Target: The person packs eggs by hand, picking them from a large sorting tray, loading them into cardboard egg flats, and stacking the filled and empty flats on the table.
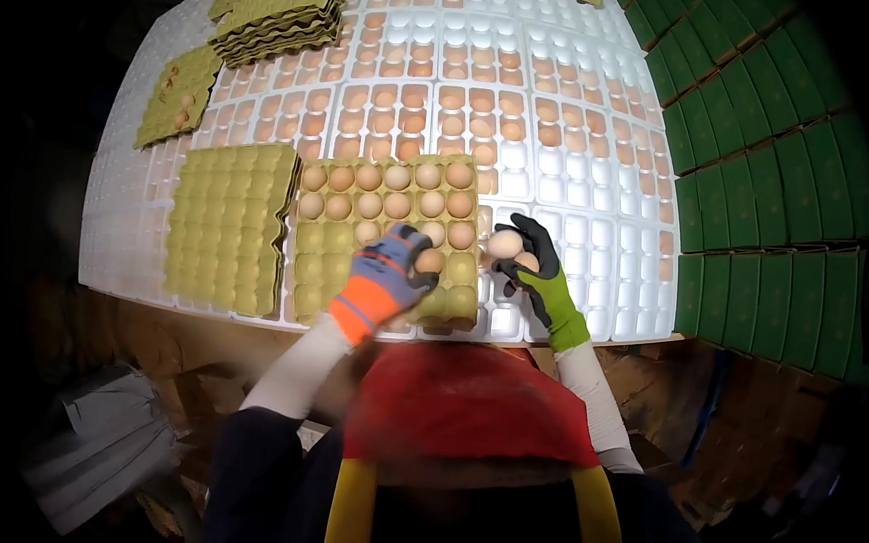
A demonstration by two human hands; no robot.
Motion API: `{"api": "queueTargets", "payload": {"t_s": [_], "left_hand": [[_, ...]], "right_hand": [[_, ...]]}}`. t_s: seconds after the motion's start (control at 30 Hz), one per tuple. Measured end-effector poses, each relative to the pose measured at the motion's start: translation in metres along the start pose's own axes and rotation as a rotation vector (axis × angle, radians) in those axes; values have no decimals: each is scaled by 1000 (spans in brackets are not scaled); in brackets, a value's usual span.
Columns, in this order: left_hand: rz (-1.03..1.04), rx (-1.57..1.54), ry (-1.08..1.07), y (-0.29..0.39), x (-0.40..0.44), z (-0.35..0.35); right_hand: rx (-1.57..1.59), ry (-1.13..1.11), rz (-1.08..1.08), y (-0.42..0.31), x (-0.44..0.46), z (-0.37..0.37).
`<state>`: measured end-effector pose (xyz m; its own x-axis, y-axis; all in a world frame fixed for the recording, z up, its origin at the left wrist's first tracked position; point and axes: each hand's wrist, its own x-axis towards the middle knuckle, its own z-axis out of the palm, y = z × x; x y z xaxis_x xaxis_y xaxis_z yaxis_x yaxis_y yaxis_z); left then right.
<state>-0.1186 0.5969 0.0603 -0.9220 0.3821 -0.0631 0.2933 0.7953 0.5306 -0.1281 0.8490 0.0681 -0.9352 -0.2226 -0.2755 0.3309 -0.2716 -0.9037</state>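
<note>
My left hand [393, 272], in a grey and orange glove, has its fingers closed round a brown egg [429, 261] over the front part of a yellow-green egg tray [322, 269]. Eggs fill the tray's two back rows and part of the third. To the right of the tray, my right hand [531, 265], in a black and green glove, holds a pale egg [505, 244] and a browner egg [526, 262] between thumb and fingers. White plastic egg trays [561, 237] lie beneath it.
A stack of yellow-green trays [228, 226] stands at the left, with another stack [283, 18] farther back. A small tray [178, 96] at the far left carries several eggs. Green cartons [753, 200] line the right side. White trays with eggs cover the table's back.
</note>
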Motion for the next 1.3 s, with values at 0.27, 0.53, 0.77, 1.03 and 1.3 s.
{"api": "queueTargets", "payload": {"t_s": [0.27,0.53,0.77,1.03,1.3], "left_hand": [[12,-596,473,13,1,-26],[166,-237,443,36,0,-29],[85,-232,485,23,-5,-30],[-111,494,73,21,42,4],[-224,313,60,62,71,-45]], "right_hand": [[-1110,-13,-177,17,36,26],[14,145,161,30,19,9],[-57,133,191,30,5,6],[56,225,259,22,-12,-24],[-929,350,-414,-18,76,-104]]}}
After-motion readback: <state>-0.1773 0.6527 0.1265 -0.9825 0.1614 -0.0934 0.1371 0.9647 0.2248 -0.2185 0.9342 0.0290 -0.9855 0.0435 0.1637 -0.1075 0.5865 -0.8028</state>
